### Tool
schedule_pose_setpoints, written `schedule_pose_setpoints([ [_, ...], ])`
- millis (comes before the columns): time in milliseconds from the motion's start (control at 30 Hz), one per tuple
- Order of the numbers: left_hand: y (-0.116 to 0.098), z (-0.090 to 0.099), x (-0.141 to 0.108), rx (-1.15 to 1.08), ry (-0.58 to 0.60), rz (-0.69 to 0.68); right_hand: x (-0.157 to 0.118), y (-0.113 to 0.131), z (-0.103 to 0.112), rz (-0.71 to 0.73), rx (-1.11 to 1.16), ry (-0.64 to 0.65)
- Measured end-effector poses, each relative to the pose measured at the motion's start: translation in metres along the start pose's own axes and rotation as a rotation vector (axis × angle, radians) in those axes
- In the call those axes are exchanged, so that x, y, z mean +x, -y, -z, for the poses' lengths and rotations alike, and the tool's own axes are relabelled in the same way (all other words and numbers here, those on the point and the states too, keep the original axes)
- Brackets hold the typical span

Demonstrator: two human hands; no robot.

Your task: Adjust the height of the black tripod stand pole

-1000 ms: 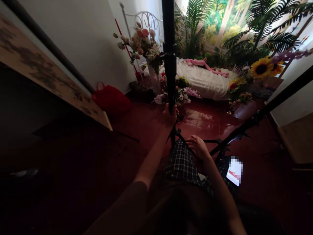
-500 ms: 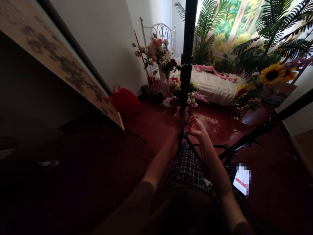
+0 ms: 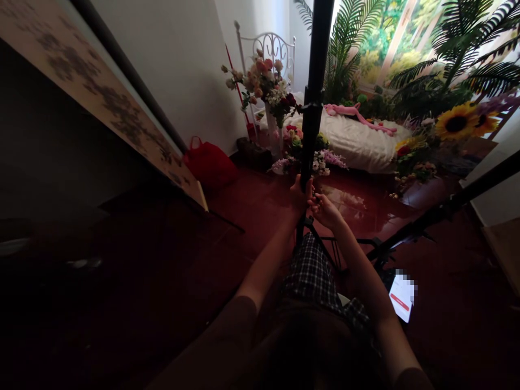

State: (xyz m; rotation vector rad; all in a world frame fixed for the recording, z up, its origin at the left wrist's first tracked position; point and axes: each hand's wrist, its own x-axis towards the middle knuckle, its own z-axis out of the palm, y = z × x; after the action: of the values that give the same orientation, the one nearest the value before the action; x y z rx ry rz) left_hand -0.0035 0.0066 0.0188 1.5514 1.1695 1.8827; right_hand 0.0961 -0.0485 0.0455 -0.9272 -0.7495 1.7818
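Observation:
A tall black stand pole (image 3: 312,122) rises almost upright before me, a collar partway up it and leg braces low down. My left hand (image 3: 299,194) is wrapped round the pole's lower part, the thumb on the near side. Close against the pole's right side, my right hand (image 3: 324,210) is closed with its fingertips pinched together. A small dark part shows at those fingertips, too dim to name. The pole's foot is partly hidden by my checked clothing (image 3: 312,265).
A second black stand (image 3: 439,211) slants across the right. A lit phone (image 3: 401,298) lies beside my right forearm. Left are a folding panel (image 3: 117,108) and a red bag (image 3: 211,165). Behind stand a white-covered bed (image 3: 361,143), a flower vase (image 3: 276,132) and sunflowers (image 3: 455,123).
My right hand has turned slightly, its fingertips still at the pole's side. The left hand keeps its grip. The view has shifted a little, and the phone's screen appears changed.

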Motion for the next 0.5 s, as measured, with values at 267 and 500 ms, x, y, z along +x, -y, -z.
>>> schedule_pose_setpoints([
  [267,0.008,0.0,0.0,0.047,0.02,-0.066,-0.008,0.039,0.028,0.71,-1.311,-0.057],
  [500,0.008,-0.001,-0.001,0.01,0.002,-0.067,-0.011,0.136,-0.07,1.312,-1.413,0.038],
])
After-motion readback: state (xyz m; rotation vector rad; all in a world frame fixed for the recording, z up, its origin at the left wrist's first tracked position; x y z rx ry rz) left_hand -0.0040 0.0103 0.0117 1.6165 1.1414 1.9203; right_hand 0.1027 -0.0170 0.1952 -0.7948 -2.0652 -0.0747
